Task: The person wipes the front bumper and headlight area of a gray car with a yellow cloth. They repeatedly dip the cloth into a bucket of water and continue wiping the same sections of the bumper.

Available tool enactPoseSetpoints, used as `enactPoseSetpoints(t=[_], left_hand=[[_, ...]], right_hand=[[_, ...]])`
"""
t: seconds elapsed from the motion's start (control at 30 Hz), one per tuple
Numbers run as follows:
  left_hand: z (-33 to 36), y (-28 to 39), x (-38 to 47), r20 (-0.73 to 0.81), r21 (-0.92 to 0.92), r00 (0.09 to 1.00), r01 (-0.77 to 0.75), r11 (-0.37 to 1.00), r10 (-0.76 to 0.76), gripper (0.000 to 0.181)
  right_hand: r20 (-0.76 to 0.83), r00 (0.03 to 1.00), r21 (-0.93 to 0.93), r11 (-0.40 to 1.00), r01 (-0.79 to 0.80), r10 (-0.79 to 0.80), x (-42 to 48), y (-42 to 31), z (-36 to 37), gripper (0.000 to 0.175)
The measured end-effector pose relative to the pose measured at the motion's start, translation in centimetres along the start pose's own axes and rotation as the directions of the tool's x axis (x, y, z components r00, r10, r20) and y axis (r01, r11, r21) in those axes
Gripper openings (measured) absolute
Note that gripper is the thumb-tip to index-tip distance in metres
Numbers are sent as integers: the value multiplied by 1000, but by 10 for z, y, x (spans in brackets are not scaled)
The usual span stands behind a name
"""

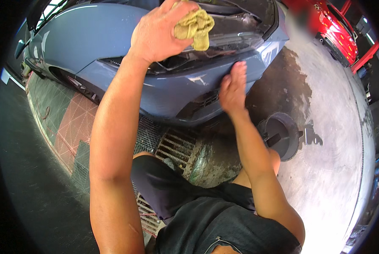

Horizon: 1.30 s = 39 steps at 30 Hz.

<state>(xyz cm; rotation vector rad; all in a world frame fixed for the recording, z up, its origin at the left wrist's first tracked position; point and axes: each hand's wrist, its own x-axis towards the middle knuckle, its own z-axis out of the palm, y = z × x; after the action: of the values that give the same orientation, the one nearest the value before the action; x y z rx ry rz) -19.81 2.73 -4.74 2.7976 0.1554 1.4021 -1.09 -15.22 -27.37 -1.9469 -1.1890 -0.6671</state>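
A crumpled yellow cloth (197, 28) is gripped in my left hand (161, 35), which is raised over the headlight area of a grey-blue car. Part of the left fingers is cut off at the top edge of the picture. My right hand (235, 87), slightly blurred, is at the painted front bumper (170, 92) with its fingers stretched out and nothing held. A lower bumper grille (208, 99) lies just left of that hand. Between the hands, the dark headlight (170, 63) is partly covered by my left hand and wrist.
A dark round bucket (283, 136) stands on the partly wet concrete floor beside my right forearm. Below the bumper are a metal drain grate (176, 146) and plastic floor tiles (77, 127). Behind at the upper right is a red car (335, 28).
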Motion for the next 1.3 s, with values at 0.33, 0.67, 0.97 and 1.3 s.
enactPoseSetpoints(t=[0.33, 0.67, 0.97, 1.3], left_hand=[[-12, 13, 4, -13, -32, 998, -66, 997, 65, 57], [0, 8, 3, 0, 27, 998, -69, 997, 69, 59], [-4, 6, 3, 5, 9, 998, -61, 998, 61, 57], [-2, 5, 5, 41, 20, 998, -47, 999, 46, 65]], right_hand=[[204, 975, -50, 994, 99, -87, -26, -69, -10, 78], [355, 801, 158, 876, 457, -482, -36, -160, 12, 78], [373, 794, 31, 862, 506, -480, -54, -76, -14, 80], [229, 811, 108, 842, 529, -539, -23, -193, 40, 75]])
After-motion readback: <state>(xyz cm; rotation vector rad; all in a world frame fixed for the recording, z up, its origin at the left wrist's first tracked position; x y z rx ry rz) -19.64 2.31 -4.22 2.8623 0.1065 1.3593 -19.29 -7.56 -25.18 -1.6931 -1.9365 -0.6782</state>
